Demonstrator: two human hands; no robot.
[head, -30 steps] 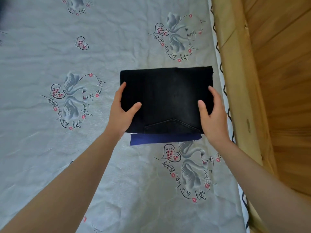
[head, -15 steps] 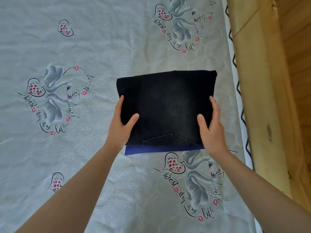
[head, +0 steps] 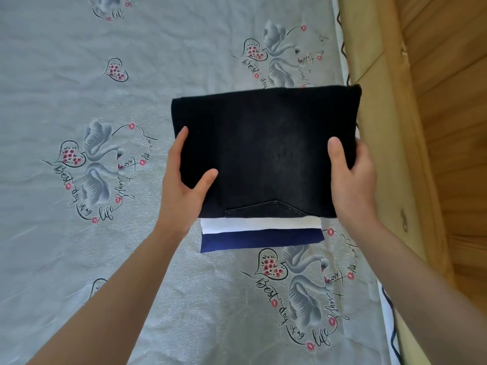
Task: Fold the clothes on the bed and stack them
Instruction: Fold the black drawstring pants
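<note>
A: Item one?
B: Folded black jeans (head: 266, 151), pocket seam toward me, top of the stack, over the bed (head: 131, 259) near its wooden side rail (head: 390, 154).
A: Under them?
B: A white folded garment (head: 261, 223), then a navy one (head: 261, 239), edges showing at the near side.
A: Your hands?
B: My left hand (head: 181, 191) grips the jeans' left edge, thumb on top, fingers (head: 178, 143) alongside. My right hand (head: 350, 180) grips the right edge, thumb on top, fingers wrapped beneath.

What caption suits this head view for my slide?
Both hands, left hand and right hand, grip folded black jeans above white and navy folds.
</note>
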